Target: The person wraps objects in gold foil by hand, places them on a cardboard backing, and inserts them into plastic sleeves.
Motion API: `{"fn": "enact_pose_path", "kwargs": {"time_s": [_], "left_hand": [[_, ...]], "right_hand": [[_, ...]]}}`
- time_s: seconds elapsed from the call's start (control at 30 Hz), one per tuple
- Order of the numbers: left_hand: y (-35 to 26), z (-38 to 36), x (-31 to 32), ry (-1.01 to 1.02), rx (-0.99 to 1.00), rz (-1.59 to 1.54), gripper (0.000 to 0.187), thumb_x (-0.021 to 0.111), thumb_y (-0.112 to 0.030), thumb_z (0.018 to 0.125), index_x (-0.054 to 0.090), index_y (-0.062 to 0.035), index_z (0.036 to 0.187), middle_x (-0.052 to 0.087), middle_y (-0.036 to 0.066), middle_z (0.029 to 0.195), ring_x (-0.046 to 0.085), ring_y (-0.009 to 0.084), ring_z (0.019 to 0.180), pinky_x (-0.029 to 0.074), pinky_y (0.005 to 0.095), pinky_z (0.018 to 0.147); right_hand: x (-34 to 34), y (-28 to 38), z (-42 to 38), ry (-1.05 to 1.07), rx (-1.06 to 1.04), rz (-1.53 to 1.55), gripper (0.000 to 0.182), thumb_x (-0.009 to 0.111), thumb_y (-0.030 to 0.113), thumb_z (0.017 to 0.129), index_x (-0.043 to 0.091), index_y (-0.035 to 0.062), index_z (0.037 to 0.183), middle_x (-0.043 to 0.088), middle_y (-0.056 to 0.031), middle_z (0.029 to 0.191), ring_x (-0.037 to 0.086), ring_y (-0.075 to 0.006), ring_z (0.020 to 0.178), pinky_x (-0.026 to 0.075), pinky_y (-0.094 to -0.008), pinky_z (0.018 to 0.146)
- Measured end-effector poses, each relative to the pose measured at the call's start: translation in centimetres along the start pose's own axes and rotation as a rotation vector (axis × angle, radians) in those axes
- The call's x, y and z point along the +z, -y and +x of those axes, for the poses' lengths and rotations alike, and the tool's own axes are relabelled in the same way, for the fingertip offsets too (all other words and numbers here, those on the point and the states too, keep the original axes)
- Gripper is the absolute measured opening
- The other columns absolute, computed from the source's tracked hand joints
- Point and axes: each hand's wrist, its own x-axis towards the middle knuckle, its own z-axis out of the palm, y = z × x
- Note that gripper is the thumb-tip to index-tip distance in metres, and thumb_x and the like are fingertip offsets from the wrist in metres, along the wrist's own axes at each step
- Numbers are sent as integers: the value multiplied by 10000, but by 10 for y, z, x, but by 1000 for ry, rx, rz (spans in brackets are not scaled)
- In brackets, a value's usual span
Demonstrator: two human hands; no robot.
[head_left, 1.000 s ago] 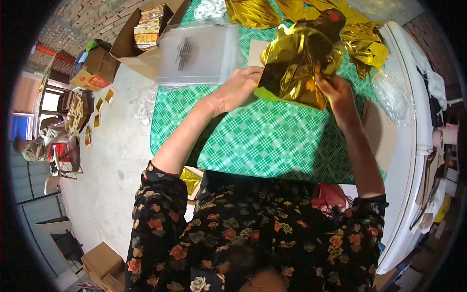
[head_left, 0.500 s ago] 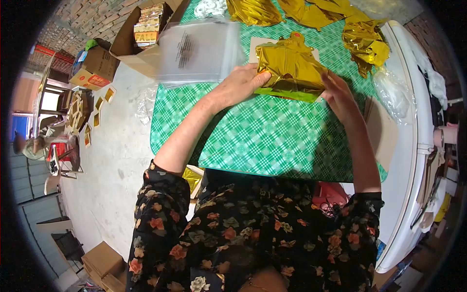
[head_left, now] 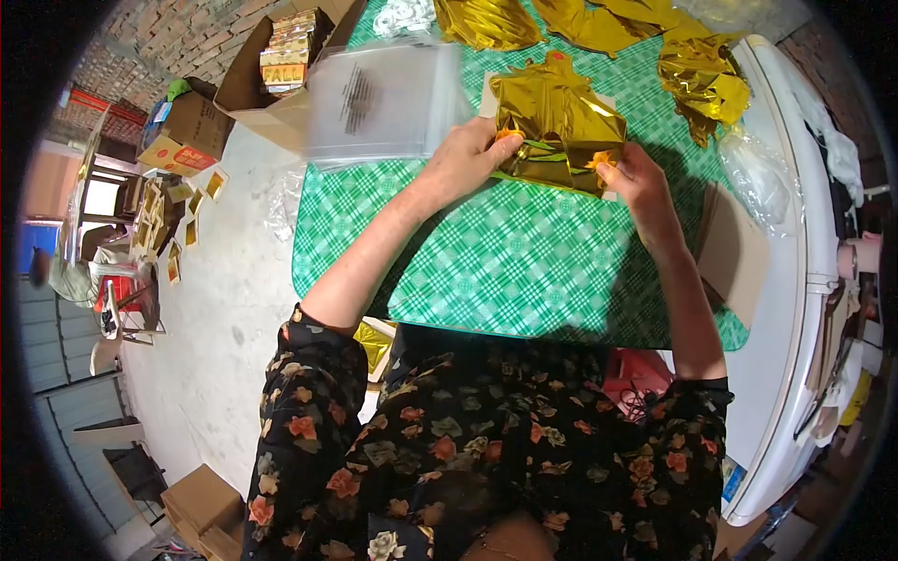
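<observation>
Right fingers [head_left: 613, 176] moved inward, pinching gold foil [head_left: 557, 98] at near edge; left fingers [head_left: 506, 148] likewise; foil glossy, creased, red-dotted.

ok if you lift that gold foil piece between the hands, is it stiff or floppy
The gold foil piece is probably floppy, judging by its creases and wrinkles. It looks light for its size, since it seems thin. Its glossy surface may slip a bit, though the left hand and right hand grip its near side.
</observation>
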Motion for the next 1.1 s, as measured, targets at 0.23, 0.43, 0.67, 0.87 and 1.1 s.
{"fn": "enact_pose_path", "kwargs": {"time_s": [0.23,0.43,0.67,0.87,1.1], "left_hand": [[5,2,2,34,-12,4,443,646,-401,1064,656,42,1068,624,120,957,605,220,880,500,396,793],[-18,-15,-10,54,222,41,337,730,-272,1003,677,-18,1217,663,146,1159,605,311,1092,485,431,976],[17,-36,-6,53,646,225,311,735,-86,900,698,-77,1209,680,132,1198,602,372,1201,489,478,1053],[-13,-60,-12,108,622,269,311,775,-137,874,727,-105,1179,693,115,1249,609,335,1258,492,493,1089],[-1,-59,-12,133,732,402,527,737,-79,735,699,-40,1259,666,172,1365,545,400,1388,439,516,1182]], "right_hand": [[7,-9,-9,-91,-48,-80,249,716,82,955,623,11,1174,710,-48,995,640,-109,856,542,-303,755],[5,-25,-11,-67,-91,-101,217,713,61,957,612,4,1141,708,-49,1028,647,-99,882,540,-299,781],[14,-18,-38,-2,-141,-50,289,690,7,953,621,-38,1230,743,-98,1089,689,-128,1035,540,-288,908],[5,-26,-47,65,-370,-399,501,772,15,819,625,-24,1296,706,-167,1239,660,-304,1232,501,-409,1074],[7,-12,-69,173,-583,-760,570,756,197,859,588,-35,1352,539,-264,1431,479,-478,1365,413,-510,1168]]}}
